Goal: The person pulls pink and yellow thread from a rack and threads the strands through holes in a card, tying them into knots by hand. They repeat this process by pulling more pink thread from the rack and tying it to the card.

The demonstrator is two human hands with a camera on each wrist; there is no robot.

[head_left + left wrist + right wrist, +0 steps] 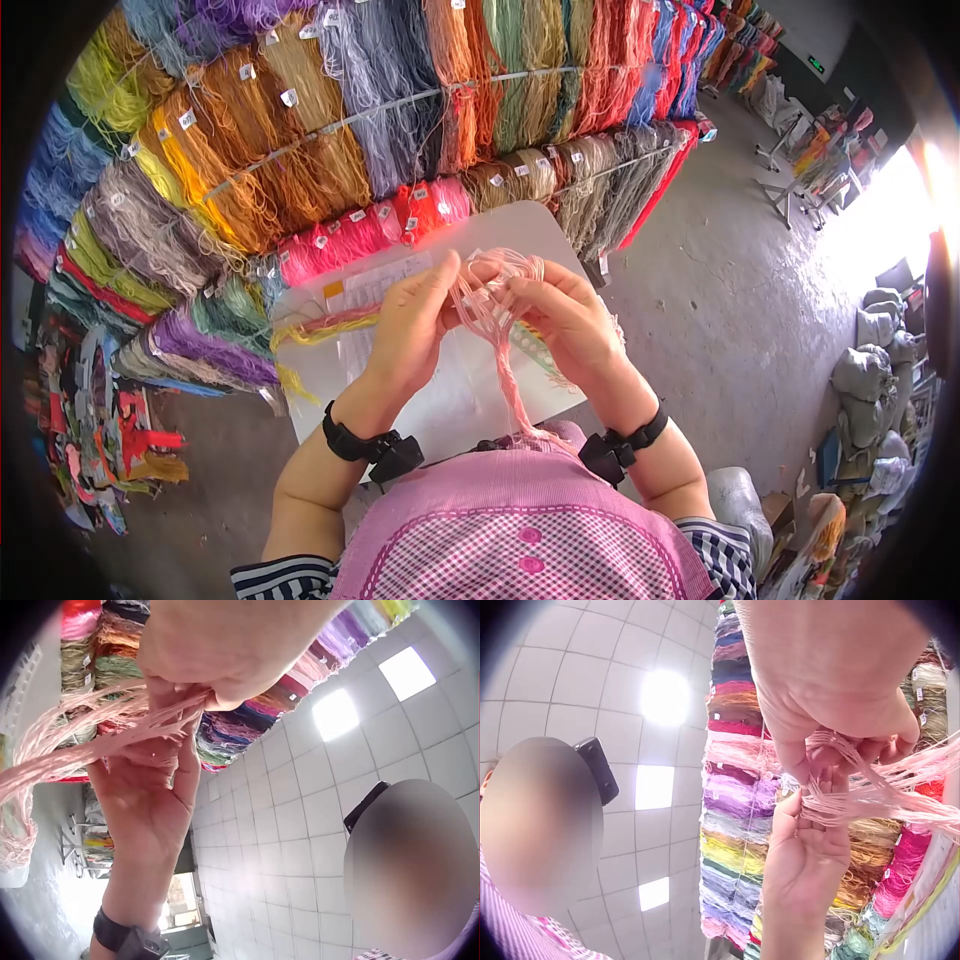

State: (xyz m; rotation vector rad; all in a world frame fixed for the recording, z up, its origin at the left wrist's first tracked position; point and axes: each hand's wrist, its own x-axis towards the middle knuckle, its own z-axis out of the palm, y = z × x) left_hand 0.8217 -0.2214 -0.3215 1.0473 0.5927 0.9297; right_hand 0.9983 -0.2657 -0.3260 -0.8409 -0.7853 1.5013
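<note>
R hand (832, 682) & L hand (806, 855) both pinch pale pink yarn (885, 796); coloured skeins (731, 847) hang behind.

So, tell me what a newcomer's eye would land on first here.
First, the wall of yarn hanks in every colour, filling the racks across the top of the head view. Next, the pale pink skein at centre, gripped between the left hand and the right hand above a white table, with its tail hanging down.
</note>
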